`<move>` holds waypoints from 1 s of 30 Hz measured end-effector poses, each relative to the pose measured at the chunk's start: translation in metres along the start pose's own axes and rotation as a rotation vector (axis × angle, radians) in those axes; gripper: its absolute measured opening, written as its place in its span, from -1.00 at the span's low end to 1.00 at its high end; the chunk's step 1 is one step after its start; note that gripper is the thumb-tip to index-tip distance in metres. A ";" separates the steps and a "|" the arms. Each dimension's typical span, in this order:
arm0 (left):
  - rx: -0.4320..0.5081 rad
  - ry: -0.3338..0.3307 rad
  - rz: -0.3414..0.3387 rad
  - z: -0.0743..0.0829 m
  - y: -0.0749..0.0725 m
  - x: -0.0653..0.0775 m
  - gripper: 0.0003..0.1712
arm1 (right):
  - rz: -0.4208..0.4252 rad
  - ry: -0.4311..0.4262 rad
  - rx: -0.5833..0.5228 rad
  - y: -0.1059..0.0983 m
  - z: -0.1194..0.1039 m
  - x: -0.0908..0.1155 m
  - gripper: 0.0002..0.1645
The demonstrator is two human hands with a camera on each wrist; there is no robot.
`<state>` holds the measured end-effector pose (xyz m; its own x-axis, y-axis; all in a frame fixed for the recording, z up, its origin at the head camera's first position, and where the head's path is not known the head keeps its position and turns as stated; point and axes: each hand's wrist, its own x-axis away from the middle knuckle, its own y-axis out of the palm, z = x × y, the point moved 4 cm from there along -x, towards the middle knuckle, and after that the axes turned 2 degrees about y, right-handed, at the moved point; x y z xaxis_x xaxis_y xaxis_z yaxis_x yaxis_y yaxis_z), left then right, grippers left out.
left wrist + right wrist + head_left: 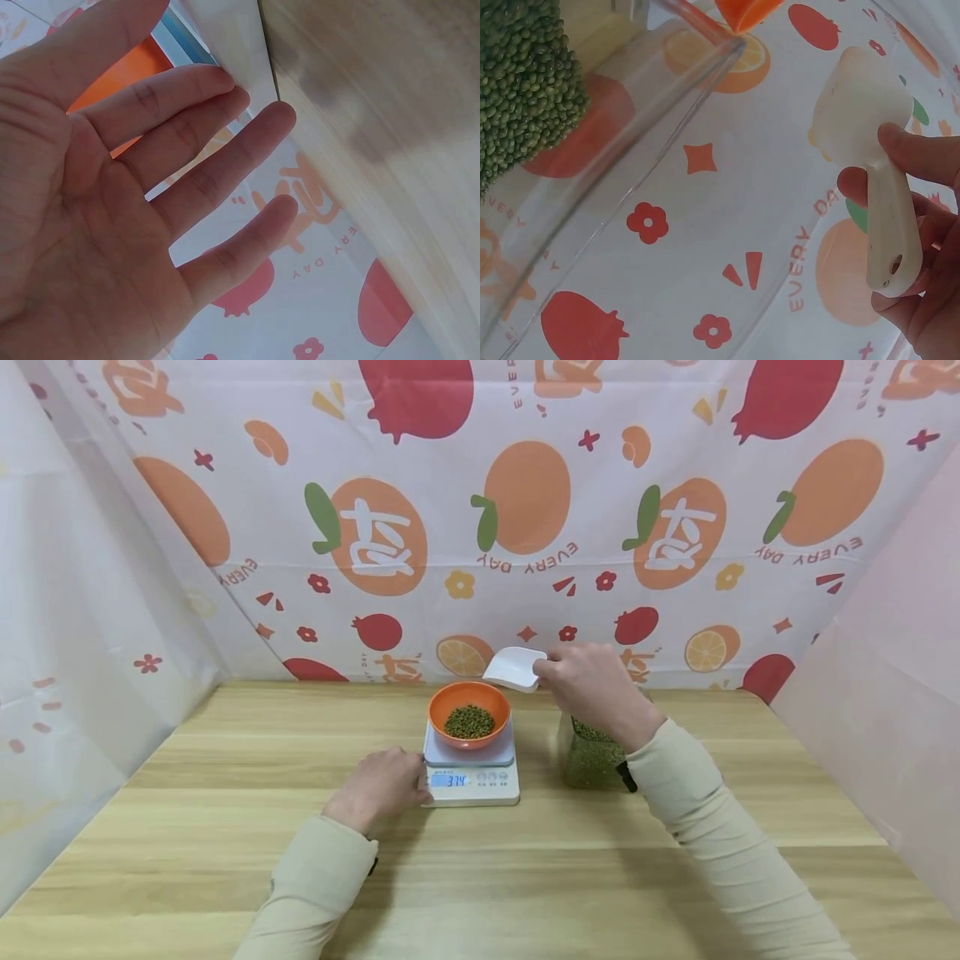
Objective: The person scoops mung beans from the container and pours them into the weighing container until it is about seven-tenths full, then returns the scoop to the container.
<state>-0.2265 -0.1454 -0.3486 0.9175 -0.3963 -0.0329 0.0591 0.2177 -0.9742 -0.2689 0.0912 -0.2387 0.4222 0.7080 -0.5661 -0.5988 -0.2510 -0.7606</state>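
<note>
In the head view my right hand (596,689) grips a white scoop (516,668) by its handle, raised above and right of an orange bowl (447,701). No beans show on the scoop. Small green beans (469,722), likely mung beans, lie in the bowl, which stands on a white kitchen scale (495,795) with a lit display reading about 37.4. My left hand (382,787) touches the scale's left side, its fingers extended in the left wrist view. Beneath my right forearm stands a clear container (588,768) of the same beans, partly hidden.
The wooden table (225,827) ends at a white fruit-print sheet (465,593) that rises close behind the bowl. Pale sheets also hang at the left and right. The clear container stands to the right of the scale, with a gap between them.
</note>
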 end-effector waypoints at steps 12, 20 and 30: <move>0.007 -0.006 0.007 0.000 0.001 0.002 -0.76 | 0.007 0.050 -0.050 -0.003 0.012 0.009 -0.85; 0.009 0.007 0.019 -0.001 0.000 0.001 -0.72 | -0.026 0.101 -0.114 -0.008 0.021 0.015 -0.80; 0.020 0.012 0.019 -0.001 0.000 0.001 -0.72 | -0.031 0.123 -0.161 -0.015 0.035 0.021 -0.85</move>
<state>-0.2264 -0.1466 -0.3492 0.9138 -0.4024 -0.0544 0.0494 0.2431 -0.9687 -0.2746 0.1329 -0.2280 0.5244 0.6337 -0.5688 -0.4721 -0.3395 -0.8135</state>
